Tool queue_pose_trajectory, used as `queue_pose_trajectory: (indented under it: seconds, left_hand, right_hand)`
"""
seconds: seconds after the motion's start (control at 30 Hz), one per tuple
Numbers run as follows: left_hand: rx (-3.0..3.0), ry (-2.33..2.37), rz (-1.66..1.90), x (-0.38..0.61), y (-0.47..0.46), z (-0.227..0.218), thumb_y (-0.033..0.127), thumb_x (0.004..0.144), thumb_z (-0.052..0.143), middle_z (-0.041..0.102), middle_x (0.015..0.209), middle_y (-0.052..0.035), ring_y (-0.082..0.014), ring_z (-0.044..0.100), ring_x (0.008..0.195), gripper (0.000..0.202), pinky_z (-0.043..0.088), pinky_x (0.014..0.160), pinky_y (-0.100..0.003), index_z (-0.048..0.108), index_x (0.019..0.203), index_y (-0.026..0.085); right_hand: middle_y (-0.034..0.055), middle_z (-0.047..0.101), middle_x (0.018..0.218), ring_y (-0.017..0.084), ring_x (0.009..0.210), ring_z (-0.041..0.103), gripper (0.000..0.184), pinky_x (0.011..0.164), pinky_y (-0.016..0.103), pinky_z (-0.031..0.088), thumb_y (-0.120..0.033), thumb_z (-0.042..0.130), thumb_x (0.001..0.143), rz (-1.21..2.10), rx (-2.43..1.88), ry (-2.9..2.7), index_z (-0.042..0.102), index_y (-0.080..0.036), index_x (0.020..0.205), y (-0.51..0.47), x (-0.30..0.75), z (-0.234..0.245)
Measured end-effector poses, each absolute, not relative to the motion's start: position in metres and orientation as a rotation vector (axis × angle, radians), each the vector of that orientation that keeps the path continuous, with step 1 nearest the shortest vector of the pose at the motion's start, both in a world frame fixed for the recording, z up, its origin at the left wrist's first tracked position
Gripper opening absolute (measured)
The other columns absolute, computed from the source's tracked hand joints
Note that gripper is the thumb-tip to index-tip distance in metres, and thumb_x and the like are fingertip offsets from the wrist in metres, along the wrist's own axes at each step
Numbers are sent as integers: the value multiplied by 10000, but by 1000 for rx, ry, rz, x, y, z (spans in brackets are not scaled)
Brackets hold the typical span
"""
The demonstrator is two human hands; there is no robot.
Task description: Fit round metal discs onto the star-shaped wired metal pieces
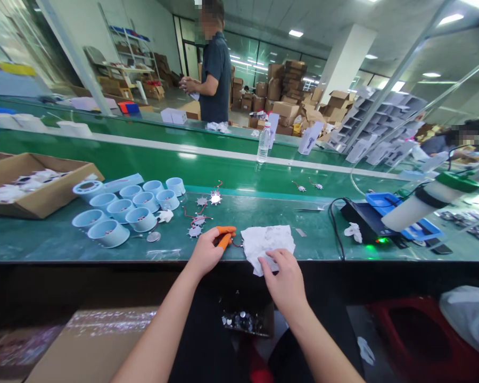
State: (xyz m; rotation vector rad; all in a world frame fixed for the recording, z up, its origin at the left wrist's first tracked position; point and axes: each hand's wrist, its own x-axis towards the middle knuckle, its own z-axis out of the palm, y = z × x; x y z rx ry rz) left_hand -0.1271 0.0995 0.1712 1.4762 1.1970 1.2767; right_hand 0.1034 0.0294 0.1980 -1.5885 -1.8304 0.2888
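Observation:
My left hand point(209, 249), with orange finger cots on its fingertips, is closed in a loose pinch at the bench's front edge. A thin red wire point(237, 244) runs from its fingertips to a crumpled white cloth or tissue point(268, 239); whatever lies under the cloth is hidden. My right hand point(283, 276) rests on the cloth's near part, fingers apart and bent a little, gripping nothing. Left of the cloth lie several gear-shaped metal discs point(198, 219) with red wires. Farther left stand several light-blue round cups point(108, 234) with small parts inside.
A cardboard box point(59, 183) of white pieces sits far left. Tweezers point(309, 209), a black device point(363, 221) with green lights and a blue tray point(427, 226) are on the right. A water bottle point(264, 143) stands behind. Beyond the bench stands a person point(215, 74).

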Motion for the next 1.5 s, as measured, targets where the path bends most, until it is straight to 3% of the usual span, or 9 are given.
queue_pose_trajectory:
  seconds: [0.17, 0.33, 0.47, 0.6, 0.8, 1.0, 1.23, 1.5]
  left_hand:
    - [1466, 1212, 1268, -127, 99, 171, 443, 845, 687, 765, 1053, -124, -238, 724, 878, 385, 600, 862, -416, 743, 1114, 173]
    - [1476, 1206, 1267, -127, 99, 171, 432, 846, 687, 769, 1038, -114, -233, 726, 861, 369, 604, 851, -407, 746, 1107, 178]
    - [1478, 1195, 1285, -127, 99, 171, 421, 838, 689, 769, 1034, -113, -238, 727, 883, 364, 604, 855, -406, 746, 1103, 177]
    - [1484, 1191, 1283, -127, 99, 171, 429, 844, 680, 768, 1061, -117, -245, 729, 908, 362, 602, 853, -406, 746, 1099, 180]
    - [1485, 1196, 1289, -127, 100, 169, 432, 837, 688, 771, 1061, -118, -252, 732, 931, 367, 598, 879, -420, 744, 1094, 177]
    - [1480, 1194, 1293, -127, 100, 169, 385, 845, 672, 772, 1045, -107, -237, 735, 879, 329, 616, 843, -405, 745, 1094, 182]
    - [1449, 1167, 1303, -127, 100, 168, 391, 849, 673, 764, 1078, -118, -267, 737, 978, 327, 614, 869, -421, 741, 1091, 183]
    - [1463, 1189, 1298, -127, 100, 170, 359, 843, 670, 775, 1025, -109, -231, 733, 858, 324, 615, 831, -401, 743, 1099, 173]
  right_hand:
    - [152, 645, 1114, 318, 1062, 593, 259, 969, 481, 475, -344, 608, 958, 294, -1540, -1873, 722, -205, 1142, 53, 99, 181]
    - [127, 659, 1047, 292, 1012, 612, 173, 952, 434, 492, -270, 666, 909, 441, -1527, -2018, 755, -192, 1035, 74, 107, 189]
    - [105, 682, 1018, 248, 940, 648, 128, 882, 375, 515, -251, 732, 841, 611, -1580, -2007, 750, -178, 945, 82, 105, 198]
    - [87, 717, 963, 218, 833, 659, 266, 783, 333, 514, -342, 754, 823, 759, -1620, -1943, 754, -170, 1025, 90, 102, 207]
    - [26, 701, 733, 177, 695, 621, 113, 649, 278, 444, -256, 722, 835, 851, -1549, -2082, 742, -181, 752, 98, 96, 216]
    - [53, 697, 856, 177, 747, 615, 118, 690, 286, 443, -259, 812, 789, 702, -1558, -2206, 755, -174, 848, 99, 94, 217]
    - [23, 643, 825, 150, 733, 572, 104, 698, 259, 412, -232, 807, 809, 676, -1322, -2408, 721, -174, 810, 102, 105, 217]
    - [16, 639, 746, 134, 662, 506, 111, 618, 242, 342, -207, 761, 793, 630, -1240, -2617, 680, -167, 727, 103, 106, 238]
